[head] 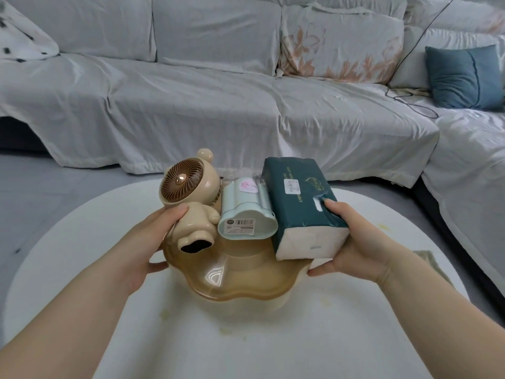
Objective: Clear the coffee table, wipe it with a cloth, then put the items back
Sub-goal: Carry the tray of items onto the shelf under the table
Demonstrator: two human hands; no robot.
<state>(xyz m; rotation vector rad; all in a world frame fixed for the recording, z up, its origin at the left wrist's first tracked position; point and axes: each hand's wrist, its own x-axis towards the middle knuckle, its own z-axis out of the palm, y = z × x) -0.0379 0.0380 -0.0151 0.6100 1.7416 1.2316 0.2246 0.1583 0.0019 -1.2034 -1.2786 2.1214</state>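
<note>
Gripping box (218,277), hands (153,242) (358,250) pin fan (180,184) and tissues (297,203).

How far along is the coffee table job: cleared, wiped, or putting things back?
Early, likely still clearing. Done: bear fan, blue container and tissue pack are stacked on the amber box. In hand: left hand and right hand grip that box, thumbs pinning fan and tissues. Left: yellowish stains mark the white table, so wiping looks undone; a cloth lies at its right edge.

Behind the right hand (360,242), the cloth (426,257) is mostly hidden. Between it and the left hand (155,239), the amber box's (232,277) far side is covered.
</note>
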